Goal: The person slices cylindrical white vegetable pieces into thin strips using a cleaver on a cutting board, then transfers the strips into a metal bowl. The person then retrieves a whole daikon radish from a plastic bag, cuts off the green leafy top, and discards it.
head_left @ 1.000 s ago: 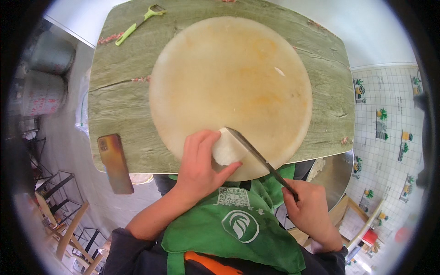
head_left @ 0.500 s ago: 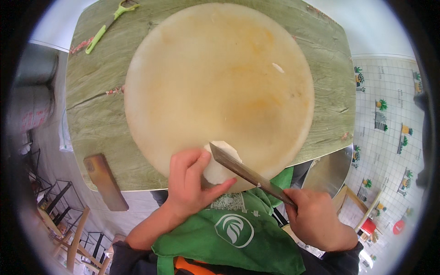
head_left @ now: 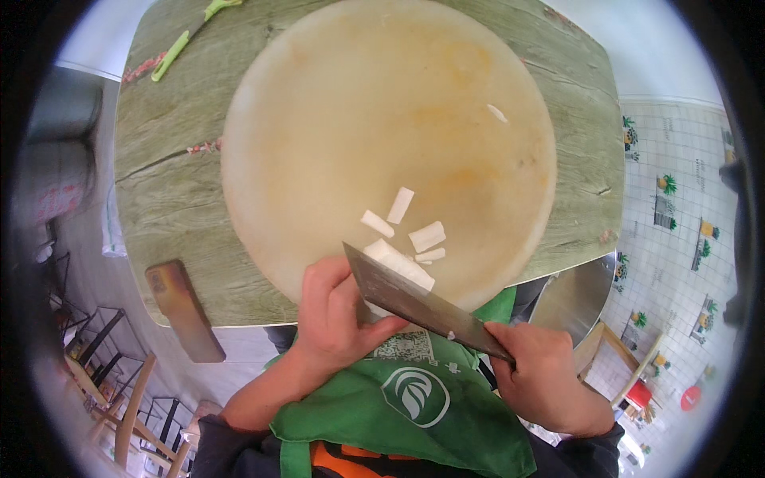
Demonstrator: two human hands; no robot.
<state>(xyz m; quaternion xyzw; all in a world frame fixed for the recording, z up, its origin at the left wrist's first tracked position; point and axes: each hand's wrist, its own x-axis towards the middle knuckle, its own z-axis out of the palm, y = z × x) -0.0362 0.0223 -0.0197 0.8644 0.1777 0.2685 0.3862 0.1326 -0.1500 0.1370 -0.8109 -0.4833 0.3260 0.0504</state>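
A large round pale cutting board (head_left: pixel 382 119) lies on a green wood-grain table (head_left: pixel 159 183). My right hand (head_left: pixel 546 378) grips the handle of a cleaver (head_left: pixel 414 303), whose blade slants across the board's near edge. My left hand (head_left: pixel 335 319) presses down on a white vegetable piece, mostly hidden under the fingers and blade. Several cut white strips (head_left: pixel 402 231) lie just beyond the blade, and one small white bit (head_left: pixel 497 113) lies farther right.
A green peeler (head_left: pixel 187 36) lies at the table's far left corner, with reddish scraps beside it. A brown wooden block (head_left: pixel 185 311) overhangs the near left edge. A metal pot (head_left: pixel 574 299) stands below the table on the right, over tiled floor.
The white piece has been sliced: several cut strips now lie on the board beyond the blade. The view has shifted, so board and hands appear lower and closer.
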